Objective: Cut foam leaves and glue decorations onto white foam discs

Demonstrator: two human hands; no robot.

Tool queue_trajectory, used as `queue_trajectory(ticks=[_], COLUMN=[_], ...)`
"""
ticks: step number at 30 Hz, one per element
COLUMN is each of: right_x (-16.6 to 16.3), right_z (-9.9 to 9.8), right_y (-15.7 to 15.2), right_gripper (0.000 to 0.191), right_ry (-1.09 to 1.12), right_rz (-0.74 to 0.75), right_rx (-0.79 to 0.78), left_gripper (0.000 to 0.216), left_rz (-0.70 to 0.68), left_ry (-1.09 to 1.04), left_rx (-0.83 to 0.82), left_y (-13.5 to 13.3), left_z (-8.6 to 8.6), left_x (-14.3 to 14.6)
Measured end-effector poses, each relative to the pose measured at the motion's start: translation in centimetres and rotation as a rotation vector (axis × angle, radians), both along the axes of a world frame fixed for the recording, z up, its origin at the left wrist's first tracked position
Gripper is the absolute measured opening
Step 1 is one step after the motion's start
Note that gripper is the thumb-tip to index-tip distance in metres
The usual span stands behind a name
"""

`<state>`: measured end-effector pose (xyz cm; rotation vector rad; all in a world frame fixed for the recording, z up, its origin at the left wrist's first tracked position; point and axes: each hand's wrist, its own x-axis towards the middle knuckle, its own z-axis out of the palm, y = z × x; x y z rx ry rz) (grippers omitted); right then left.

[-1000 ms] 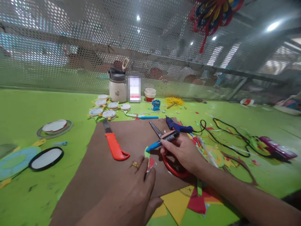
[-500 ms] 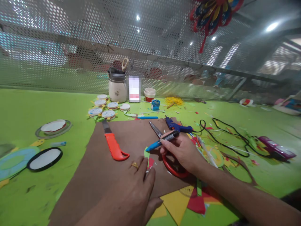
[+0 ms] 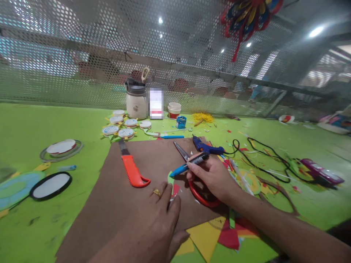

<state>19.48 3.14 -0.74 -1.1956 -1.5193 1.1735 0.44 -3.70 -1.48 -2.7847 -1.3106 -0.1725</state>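
My right hand (image 3: 210,173) grips a blue and black marker pen (image 3: 189,164), its blue tip on a small light-green paper piece (image 3: 170,179). My left hand (image 3: 156,215), with a ring on one finger, lies flat on the brown board (image 3: 109,204), fingertips at the lower end of that paper. A red paper scrap (image 3: 176,189) is beside the fingers. Red-handled scissors (image 3: 201,197) lie under my right hand, blades pointing away. To the left rests an orange-handled cutter (image 3: 134,171) with a metal blade.
A blue glue gun (image 3: 208,147) lies at the board's far right, its black cord (image 3: 270,149) looping rightward. Behind are paper-disc crafts (image 3: 126,133), a white jug (image 3: 136,104), a phone (image 3: 156,104) and a blue paint jar (image 3: 181,122). Yellow paper (image 3: 204,237) lies in front.
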Motion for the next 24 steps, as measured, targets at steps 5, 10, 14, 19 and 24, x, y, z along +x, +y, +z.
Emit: queue_trajectory(ticks=[5, 10, 14, 19, 24], right_x=[-0.06, 0.00, -0.06, -0.11, -0.05], right_z=[0.01, -0.04, -0.13, -0.23, -0.19], right_y=[0.07, 0.12, 0.12, 0.13, 0.04], right_gripper=[0.022, 0.022, 0.023, 0.023, 0.023], right_ry=[0.000, -0.005, 0.016, 0.038, 0.029], right_rz=[-0.015, -0.009, -0.005, -0.007, -0.016], right_rx=[-0.005, -0.015, -0.014, -0.015, -0.027], left_gripper=[0.051, 0.050, 0.051, 0.051, 0.051], left_rz=[0.002, -0.002, -0.004, 0.000, -0.014], left_ry=[0.013, 0.032, 0.041, 0.040, 0.034], left_rx=[0.022, 0.039, 0.043, 0.047, 0.054], left_y=[0.11, 0.22, 0.22, 0.23, 0.24], left_z=[-0.04, -0.15, -0.24, -0.35, -0.49], left_x=[-0.09, -0.04, -0.05, -0.16, -0.20])
